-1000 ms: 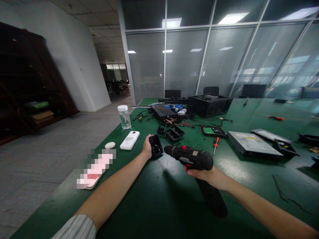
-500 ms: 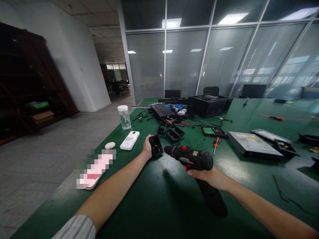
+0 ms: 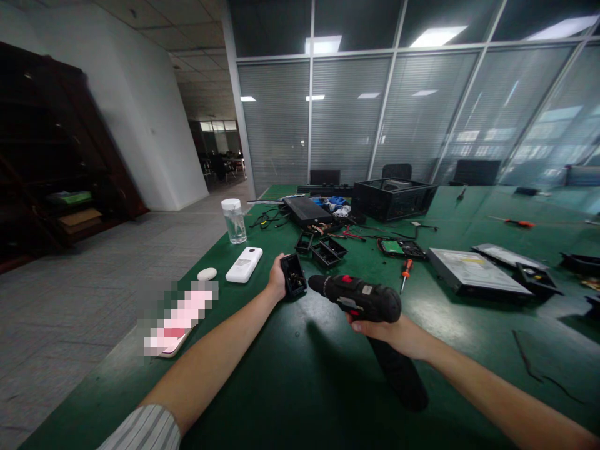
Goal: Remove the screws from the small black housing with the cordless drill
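My left hand (image 3: 277, 277) is closed round a small black plastic bracket (image 3: 294, 274), holding it tilted up on the green table (image 3: 290, 375). My right hand (image 3: 391, 330) grips a black cordless drill (image 3: 360, 297) with a red switch; its nose points left at the bracket and almost touches it. The drill's handle hangs down below my fingers. Just beyond the bracket lie two or three similar black brackets (image 3: 325, 248).
At left sit a white device (image 3: 244, 264), a small white oval (image 3: 207, 273), a blurred pink item (image 3: 178, 319) and a water bottle (image 3: 234, 220). Farther back are a black crate (image 3: 394, 197), cables, an orange screwdriver (image 3: 405, 269), a green circuit board (image 3: 402, 248) and an optical drive (image 3: 475, 271).
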A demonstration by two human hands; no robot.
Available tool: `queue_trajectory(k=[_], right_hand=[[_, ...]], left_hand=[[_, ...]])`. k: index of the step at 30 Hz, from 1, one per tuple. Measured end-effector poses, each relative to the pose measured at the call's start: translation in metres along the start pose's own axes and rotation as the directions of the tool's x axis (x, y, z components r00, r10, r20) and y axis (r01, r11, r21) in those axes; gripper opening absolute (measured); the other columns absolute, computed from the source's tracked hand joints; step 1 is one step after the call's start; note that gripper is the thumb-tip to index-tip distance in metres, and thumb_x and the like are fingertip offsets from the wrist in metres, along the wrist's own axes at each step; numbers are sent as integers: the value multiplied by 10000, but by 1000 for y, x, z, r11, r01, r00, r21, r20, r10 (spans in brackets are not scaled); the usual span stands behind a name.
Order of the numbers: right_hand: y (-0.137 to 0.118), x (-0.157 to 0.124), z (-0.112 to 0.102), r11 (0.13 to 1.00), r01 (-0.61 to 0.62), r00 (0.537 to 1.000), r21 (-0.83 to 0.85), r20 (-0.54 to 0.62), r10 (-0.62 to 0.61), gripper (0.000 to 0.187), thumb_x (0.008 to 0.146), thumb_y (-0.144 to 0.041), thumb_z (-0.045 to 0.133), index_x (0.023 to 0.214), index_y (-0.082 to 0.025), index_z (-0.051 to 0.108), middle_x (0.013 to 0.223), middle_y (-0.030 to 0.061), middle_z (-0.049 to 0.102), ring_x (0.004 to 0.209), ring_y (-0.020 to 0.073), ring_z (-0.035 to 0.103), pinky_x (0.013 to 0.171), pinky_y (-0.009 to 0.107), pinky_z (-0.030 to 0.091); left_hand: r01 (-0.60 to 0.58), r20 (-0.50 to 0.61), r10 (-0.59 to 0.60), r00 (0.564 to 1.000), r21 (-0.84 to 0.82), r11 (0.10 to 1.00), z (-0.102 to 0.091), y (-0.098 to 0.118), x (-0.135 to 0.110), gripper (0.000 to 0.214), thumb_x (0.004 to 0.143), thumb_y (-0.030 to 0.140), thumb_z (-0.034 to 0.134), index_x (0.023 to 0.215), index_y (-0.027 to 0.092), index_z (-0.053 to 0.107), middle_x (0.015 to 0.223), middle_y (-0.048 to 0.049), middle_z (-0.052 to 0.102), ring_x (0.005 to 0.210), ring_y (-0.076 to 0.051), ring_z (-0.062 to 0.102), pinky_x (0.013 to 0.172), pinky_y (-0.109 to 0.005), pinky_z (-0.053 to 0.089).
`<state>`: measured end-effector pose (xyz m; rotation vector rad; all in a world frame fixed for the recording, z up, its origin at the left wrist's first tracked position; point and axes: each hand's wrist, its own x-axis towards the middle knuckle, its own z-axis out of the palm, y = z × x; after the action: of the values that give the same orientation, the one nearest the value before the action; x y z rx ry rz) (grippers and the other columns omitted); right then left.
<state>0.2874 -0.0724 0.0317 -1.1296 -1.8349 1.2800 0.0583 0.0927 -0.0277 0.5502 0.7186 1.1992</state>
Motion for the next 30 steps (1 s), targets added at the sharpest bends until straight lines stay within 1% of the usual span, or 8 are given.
queue_trajectory(k=[5,12,18,25,30], right_hand=[[1,-1,-1,1000,6,1000,0,25,-6,239,792,-365,628,918,-165,593,862,30,569,816,185,527,743,316,442],[-1,0,-1,1000,0,1000,-13,22,0,258,790,-391,626,907,-164,591,853,30,563,814,189,523,747,325,443],[0,0,-1,1000,2,1000,-14,19,-1,259,794,-384,624,921,-162,584,872,36,563,834,193,524,764,330,441],[0,0,-1,999,7,1000,-36,25,-6,227,802,-371,609,903,-169,585,839,22,555,794,180,519,719,306,439],[0,0,0,999,12,1000,-40,21,-12,223,804,-373,599,902,-173,588,842,24,561,813,190,522,744,317,438]], left_hand=[[-3,-16,4,1000,23,1000,1,1,-2,380,792,522,450,800,167,585,613,-58,609,550,-235,622,551,-384,507],[-24,-3,24,1000,23,999,1,0,0,364,803,505,440,791,167,575,602,-59,606,543,-235,619,540,-379,505],[-8,-8,8,1000,6,1000,1,1,-1,358,797,503,448,784,169,575,605,-58,605,541,-234,617,547,-387,509],[-15,6,14,1000,17,1000,1,0,-1,362,795,505,447,780,168,579,604,-61,604,544,-235,617,542,-382,507],[-16,0,16,1000,6,1000,0,0,0,353,791,503,456,766,173,576,611,-56,605,540,-224,615,543,-369,506]])
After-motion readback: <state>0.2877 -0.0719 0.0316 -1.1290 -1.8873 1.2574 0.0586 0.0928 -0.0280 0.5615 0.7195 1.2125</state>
